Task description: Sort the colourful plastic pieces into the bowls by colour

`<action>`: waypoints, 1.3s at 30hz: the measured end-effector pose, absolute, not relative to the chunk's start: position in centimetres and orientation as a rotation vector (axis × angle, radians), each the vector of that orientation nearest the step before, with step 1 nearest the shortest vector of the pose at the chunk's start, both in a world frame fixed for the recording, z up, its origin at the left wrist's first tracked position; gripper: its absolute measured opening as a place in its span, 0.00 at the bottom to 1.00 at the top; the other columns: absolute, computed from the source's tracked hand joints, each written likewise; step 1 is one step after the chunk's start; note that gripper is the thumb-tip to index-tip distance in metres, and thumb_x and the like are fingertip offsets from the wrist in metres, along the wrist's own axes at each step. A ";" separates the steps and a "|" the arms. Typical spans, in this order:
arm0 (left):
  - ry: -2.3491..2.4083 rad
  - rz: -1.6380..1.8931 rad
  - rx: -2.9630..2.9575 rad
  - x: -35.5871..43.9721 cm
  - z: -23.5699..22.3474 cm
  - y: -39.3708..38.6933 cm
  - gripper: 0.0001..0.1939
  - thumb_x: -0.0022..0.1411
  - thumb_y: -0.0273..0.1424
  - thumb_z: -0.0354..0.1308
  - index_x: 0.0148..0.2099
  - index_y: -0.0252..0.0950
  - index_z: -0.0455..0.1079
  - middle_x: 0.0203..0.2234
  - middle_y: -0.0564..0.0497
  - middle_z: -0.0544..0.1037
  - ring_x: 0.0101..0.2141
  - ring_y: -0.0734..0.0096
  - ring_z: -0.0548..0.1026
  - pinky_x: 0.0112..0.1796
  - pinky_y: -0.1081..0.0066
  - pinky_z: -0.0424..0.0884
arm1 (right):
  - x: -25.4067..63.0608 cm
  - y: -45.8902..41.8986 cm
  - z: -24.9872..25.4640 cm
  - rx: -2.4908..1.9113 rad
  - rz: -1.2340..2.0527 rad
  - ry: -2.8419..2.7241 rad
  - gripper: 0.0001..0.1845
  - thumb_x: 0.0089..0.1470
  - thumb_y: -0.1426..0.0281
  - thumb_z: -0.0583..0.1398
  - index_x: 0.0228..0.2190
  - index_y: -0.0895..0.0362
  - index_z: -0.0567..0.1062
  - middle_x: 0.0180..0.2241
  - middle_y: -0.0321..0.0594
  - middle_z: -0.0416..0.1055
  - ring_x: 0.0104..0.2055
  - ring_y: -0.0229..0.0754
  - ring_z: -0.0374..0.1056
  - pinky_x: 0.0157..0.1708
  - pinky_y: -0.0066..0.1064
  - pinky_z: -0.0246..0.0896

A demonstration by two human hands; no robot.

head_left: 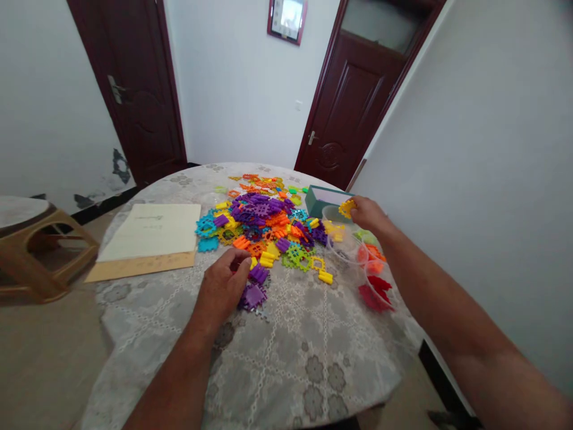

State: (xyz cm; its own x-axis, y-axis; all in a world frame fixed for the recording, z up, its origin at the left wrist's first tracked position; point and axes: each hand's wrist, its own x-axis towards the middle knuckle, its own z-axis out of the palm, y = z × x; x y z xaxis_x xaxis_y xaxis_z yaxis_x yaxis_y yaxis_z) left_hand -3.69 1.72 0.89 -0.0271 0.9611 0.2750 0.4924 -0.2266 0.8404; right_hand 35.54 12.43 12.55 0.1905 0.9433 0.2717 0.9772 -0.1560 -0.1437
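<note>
Above a clear plastic bowl (pixel 332 246) on the right, my right hand (pixel 370 216) pinches a yellow toothed plastic building piece (pixel 346 208). Yellow pieces (pixel 333 230) lie in the bowl beneath it. My left hand (pixel 224 285) is at the near edge of a large mixed pile, its fingers curled together. A yellow piece (pixel 253 263) shows right at its fingertips; whether it is gripped is hard to make out. Purple pieces (pixel 258 273) lie just beside those fingers. The pile holds purple (pixel 259 206), orange, blue, green and yellow pieces, many of them gear-edged.
Two more clear bowls hold orange pieces (pixel 371 258) and red pieces (pixel 376 294) along the right edge. A green box (pixel 316 203) stands behind the bowls. A paper pad (pixel 154 233) lies at the left of the cloth-covered round table (pixel 308 340). A stool (pixel 42 251) stands left.
</note>
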 end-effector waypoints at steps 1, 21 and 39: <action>1.525 1.196 1.748 -3.8 0.8 1.8 0.13 0.65 0.41 0.54 0.41 0.40 0.75 0.36 0.52 0.81 0.37 0.63 0.78 0.41 0.67 0.69 | 36.0 13.3 12.4 -2.217 -0.157 -1.805 0.22 0.54 0.77 0.60 0.50 0.62 0.80 0.46 0.54 0.80 0.45 0.49 0.76 0.42 0.30 0.65; 1.554 1.196 1.744 -3.8 0.9 1.8 0.13 0.64 0.41 0.55 0.41 0.40 0.75 0.36 0.51 0.82 0.38 0.62 0.78 0.42 0.67 0.70 | 29.5 1.9 5.7 -1.803 -0.006 -2.242 0.19 0.64 0.71 0.56 0.55 0.56 0.76 0.57 0.50 0.75 0.58 0.50 0.71 0.59 0.40 0.64; 1.516 1.216 1.737 -3.7 1.0 1.7 0.12 0.65 0.40 0.54 0.40 0.40 0.75 0.35 0.52 0.82 0.37 0.64 0.78 0.41 0.67 0.69 | 25.4 -1.6 -0.4 -2.099 0.113 -2.270 0.10 0.64 0.70 0.56 0.45 0.56 0.74 0.48 0.47 0.70 0.44 0.45 0.71 0.41 0.31 0.61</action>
State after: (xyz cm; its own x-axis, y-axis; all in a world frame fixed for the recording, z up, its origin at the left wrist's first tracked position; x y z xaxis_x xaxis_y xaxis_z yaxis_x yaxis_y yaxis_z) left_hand -3.70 1.68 1.02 -0.0340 0.9590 0.2814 0.4828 -0.2308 0.8448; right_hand 25.45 -1.60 -0.41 -0.0785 0.9968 -0.0142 0.9933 0.0770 -0.0860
